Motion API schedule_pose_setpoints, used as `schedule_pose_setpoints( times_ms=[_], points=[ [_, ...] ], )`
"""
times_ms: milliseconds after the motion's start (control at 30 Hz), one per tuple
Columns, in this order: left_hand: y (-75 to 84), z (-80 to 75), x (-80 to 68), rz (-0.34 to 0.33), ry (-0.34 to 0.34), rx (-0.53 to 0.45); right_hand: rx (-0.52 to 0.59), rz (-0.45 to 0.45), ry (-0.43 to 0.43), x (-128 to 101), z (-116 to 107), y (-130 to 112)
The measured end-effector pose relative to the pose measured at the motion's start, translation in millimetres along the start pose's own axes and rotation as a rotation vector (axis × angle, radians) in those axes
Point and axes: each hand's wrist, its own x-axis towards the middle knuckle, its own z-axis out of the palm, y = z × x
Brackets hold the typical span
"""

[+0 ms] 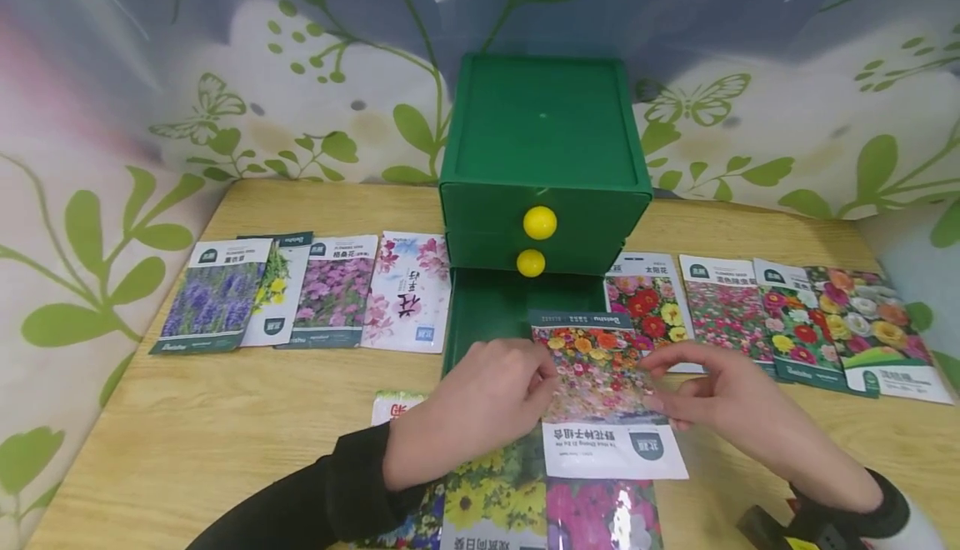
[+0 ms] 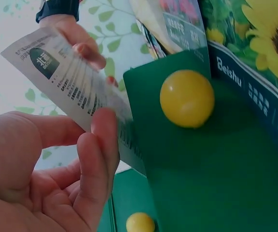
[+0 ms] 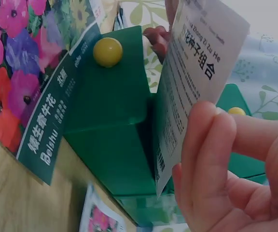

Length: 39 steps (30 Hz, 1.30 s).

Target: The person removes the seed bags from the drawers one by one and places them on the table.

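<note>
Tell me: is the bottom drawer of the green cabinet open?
Open: the green plastic bottom drawer juts out below the two shut yellow-knobbed drawers.

This looks like a small tabletop set-up in a home or hobby corner, though the narrow view leaves that uncertain. A light wooden table (image 1: 225, 417) stands against soft fabric backdrops (image 1: 112, 117) printed with green vines, leaves and butterflies, which close it in on 3 sides. A small green plastic drawer cabinet (image 1: 543, 158) with 2 yellow knobs sits at the back. Flower seed packets (image 1: 337, 292) lie in rows on either side, suggesting gardening supplies being sorted.
</note>
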Motion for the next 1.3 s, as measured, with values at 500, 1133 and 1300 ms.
schedule_pose_setpoints(
  times_ms=[500,1133,1300],
  points=[
    [21.1,15.6,3.0,0.112,0.009,0.025,-0.093,0.206,0.029,-27.8,-11.9,11.5],
    [42.5,62.1,6.0,0.234,-0.42,-0.085,-0.188,0.291,-0.167,-42.4,-25.4,89.3],
    [44.3,74.9,3.4,0.171,-0.51,-0.082,-0.2,0.193,-0.247,-44.8,-25.3,104.1]
  ],
)
